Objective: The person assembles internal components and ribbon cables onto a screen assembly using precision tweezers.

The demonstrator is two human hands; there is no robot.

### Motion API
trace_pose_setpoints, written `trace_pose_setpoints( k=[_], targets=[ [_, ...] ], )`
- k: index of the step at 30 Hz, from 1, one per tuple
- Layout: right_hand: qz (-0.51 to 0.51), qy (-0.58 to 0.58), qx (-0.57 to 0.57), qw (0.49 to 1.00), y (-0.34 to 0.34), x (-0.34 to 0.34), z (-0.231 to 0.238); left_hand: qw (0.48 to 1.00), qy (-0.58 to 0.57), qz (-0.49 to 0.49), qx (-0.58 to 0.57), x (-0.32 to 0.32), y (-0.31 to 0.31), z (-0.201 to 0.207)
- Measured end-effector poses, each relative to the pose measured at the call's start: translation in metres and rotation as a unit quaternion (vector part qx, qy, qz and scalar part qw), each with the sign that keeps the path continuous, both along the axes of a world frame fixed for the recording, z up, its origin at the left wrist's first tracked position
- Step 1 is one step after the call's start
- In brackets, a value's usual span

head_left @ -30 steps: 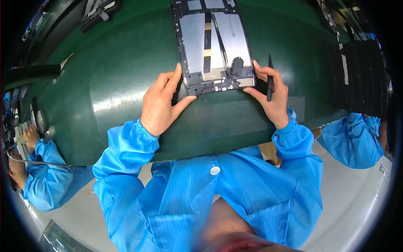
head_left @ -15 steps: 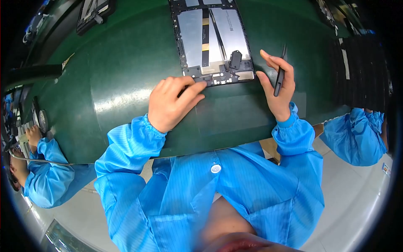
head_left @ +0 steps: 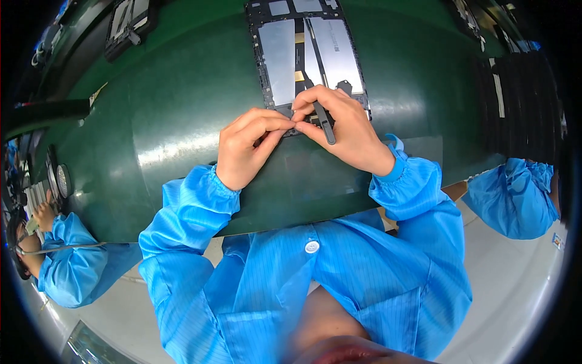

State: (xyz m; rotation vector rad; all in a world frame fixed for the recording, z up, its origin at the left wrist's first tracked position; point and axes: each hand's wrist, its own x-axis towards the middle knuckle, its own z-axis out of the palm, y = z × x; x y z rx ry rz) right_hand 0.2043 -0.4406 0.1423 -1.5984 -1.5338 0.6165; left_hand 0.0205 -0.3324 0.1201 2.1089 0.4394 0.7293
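Observation:
An opened tablet (head_left: 276, 67) with silver panels and a black frame lies on the green work surface in front of me. My left hand (head_left: 242, 145) is at its near edge, thumb and fingertips pinched together; whatever they grip is too small to make out. Right beside it, my right hand (head_left: 348, 130) has thumb and forefinger almost touching the left fingertips. Black tweezers (head_left: 325, 126) are held in that right hand, their tips pointing away over the tablet. A small black part (head_left: 344, 85) on the tablet is partly hidden behind the right hand.
The green table (head_left: 182, 121) bends round me. Another opened device (head_left: 128, 27) lies at the far left. Dark stacked material (head_left: 515, 109) stands on the right. A co-worker in a blue sleeve (head_left: 76, 261) sits at left, and another blue sleeve (head_left: 509, 197) shows at right.
My right hand has moved left, from beside the tablet to its near edge, meeting my left fingertips. It has kept the tweezers. My left fingers have drawn into a pinch.

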Motion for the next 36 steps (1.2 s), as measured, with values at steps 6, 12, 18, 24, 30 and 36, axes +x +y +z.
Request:
trace_pose_setpoints(
  k=[6,12,18,24,30,36],
  targets=[
    [-0.008,-0.009,0.073,0.997,-0.005,-0.001,-0.006,0.998,0.004,0.020,-0.058,0.003,-0.010,0.003],
    [-0.017,-0.001,0.098,0.995,-0.008,-0.001,-0.008,0.999,0.012,0.032,-0.004,0.004,-0.010,0.008],
    [-0.018,-0.004,0.113,0.993,-0.011,0.000,-0.010,0.999,0.019,0.042,-0.008,0.004,-0.013,0.005],
    [0.004,-0.020,0.106,0.994,-0.014,0.005,-0.010,0.999,0.042,0.023,0.005,0.002,-0.012,0.006],
    [0.020,-0.027,0.089,0.995,-0.016,0.008,-0.010,0.997,0.061,0.005,0.049,0.001,-0.016,0.005],
    [0.023,-0.051,0.077,0.995,-0.014,0.006,-0.010,0.982,0.092,0.022,0.166,0.001,-0.019,0.009]
  ],
)
